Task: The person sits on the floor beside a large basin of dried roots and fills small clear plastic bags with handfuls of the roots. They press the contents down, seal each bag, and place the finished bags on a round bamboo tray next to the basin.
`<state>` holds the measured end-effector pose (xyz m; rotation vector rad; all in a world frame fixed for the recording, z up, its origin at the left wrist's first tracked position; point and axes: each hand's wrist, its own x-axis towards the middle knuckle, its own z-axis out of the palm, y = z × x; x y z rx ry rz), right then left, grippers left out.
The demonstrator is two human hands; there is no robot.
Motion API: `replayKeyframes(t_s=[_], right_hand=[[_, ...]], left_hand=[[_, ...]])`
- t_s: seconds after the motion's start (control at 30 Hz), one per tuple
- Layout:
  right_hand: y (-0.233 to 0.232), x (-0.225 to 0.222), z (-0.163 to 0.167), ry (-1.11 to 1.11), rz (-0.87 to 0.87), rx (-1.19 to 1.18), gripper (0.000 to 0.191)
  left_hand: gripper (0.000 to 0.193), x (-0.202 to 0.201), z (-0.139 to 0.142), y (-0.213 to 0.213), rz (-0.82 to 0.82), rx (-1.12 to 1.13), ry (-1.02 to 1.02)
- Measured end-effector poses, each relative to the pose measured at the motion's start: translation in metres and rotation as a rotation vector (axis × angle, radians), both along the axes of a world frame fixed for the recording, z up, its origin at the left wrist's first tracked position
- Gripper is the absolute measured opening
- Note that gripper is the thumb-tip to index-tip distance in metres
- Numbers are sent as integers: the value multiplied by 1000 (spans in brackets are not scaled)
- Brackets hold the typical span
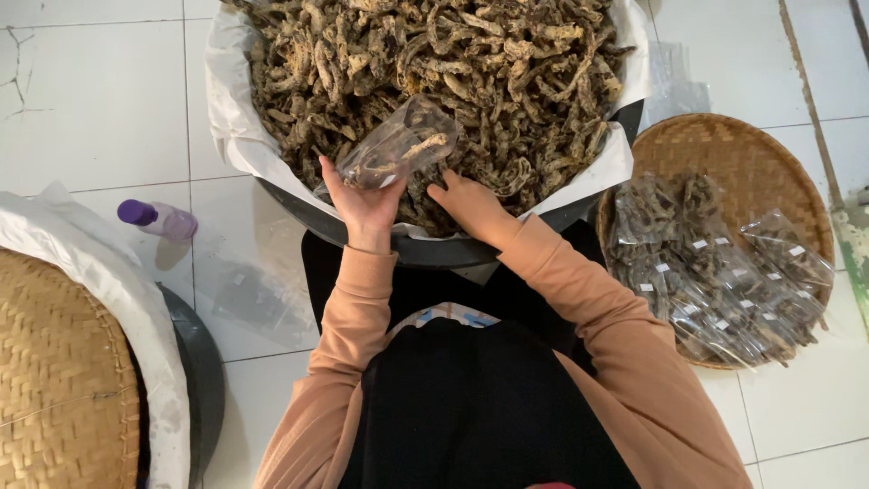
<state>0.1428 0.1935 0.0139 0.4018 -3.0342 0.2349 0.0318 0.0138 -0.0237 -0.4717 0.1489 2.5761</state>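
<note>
Clear plastic bag (398, 145), part-filled with dark dried strips, sits above near rim of black basin (299, 213). Left to right: woven lid (59, 380); purple-capped bottle (158, 218) on tiled floor (90, 100); left hand (362, 204), grip closed on bag; right hand (471, 204), fingers buried in dried strips (434, 54), grip state unclear; round woven tray (724, 145) with filled packets (715, 272).

We see the basin (593, 204) cropped at top | right hand's (471, 204) fingertips buried in dried strips (434, 63) | left woven tray (54, 389) cut off.
</note>
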Motion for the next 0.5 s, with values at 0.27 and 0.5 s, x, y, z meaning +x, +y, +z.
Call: replayKeyframes(t_s=[0.27, 0.5], right_hand=[[48, 6, 119, 279, -143, -665, 47], [18, 15, 181, 218, 62, -370, 35]], left_hand=[[88, 2, 10, 4, 14, 7, -19], [85, 19, 29, 27, -32, -81, -5]])
